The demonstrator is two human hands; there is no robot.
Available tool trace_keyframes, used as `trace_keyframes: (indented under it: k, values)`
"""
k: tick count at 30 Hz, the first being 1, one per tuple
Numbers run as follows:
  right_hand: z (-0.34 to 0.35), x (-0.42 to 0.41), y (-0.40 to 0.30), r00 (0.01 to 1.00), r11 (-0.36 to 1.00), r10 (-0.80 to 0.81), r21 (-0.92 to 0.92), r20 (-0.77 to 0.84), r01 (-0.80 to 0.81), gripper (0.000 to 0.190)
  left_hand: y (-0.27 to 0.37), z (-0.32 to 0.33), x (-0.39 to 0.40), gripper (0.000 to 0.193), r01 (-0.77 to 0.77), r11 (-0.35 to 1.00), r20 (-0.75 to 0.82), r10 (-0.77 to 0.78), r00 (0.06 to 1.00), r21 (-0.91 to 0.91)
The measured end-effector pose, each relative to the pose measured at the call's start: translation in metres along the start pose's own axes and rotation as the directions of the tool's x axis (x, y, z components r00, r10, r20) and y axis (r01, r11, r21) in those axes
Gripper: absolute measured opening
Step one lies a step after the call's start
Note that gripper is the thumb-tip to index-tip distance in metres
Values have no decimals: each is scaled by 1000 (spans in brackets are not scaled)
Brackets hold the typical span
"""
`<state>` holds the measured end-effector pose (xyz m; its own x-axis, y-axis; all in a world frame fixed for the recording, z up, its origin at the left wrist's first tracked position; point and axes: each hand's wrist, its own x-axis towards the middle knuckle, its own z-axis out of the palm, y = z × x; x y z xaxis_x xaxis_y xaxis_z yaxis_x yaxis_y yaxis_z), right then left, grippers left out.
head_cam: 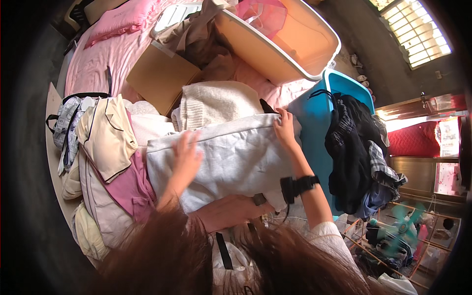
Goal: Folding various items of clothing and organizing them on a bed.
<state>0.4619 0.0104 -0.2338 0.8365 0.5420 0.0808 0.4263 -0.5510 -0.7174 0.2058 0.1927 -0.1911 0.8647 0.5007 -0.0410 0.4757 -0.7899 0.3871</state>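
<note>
A light grey sweatshirt-fabric garment (228, 158) lies spread before me, with a wide band along its far edge. My left hand (186, 158) is over its left part, fingers apart and blurred, holding nothing. At the band's right end, my right hand (285, 127) touches the fabric; whether its fingers pinch the cloth is unclear. A black device on a strap (298, 186) sits on my right forearm. Just beyond the band is a folded cream knit garment (221, 103). A small black piece of cloth (267, 107) shows beside my right fingertips.
Folded clothes, including a cream collared top (108, 136) and mauve garment (138, 184), cover the left side. Behind stand an open cardboard box (160, 73) and a tipped orange bin (306, 40). Dark clothes (348, 147) hang over a blue bin (311, 110). A fan (403, 225) is lower right.
</note>
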Motion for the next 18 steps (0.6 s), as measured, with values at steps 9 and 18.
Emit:
trace_keyframes:
  k: [9,18]
  values:
    - [-42,-139,7,756,709,63,504,652,-494,25,-8,18,56,71,41,999,330,-33,944,-20]
    - [20,-224,39,456,-114,617,646,642,-755,38,-14,15,85,62,2,973,440,103,892,-232]
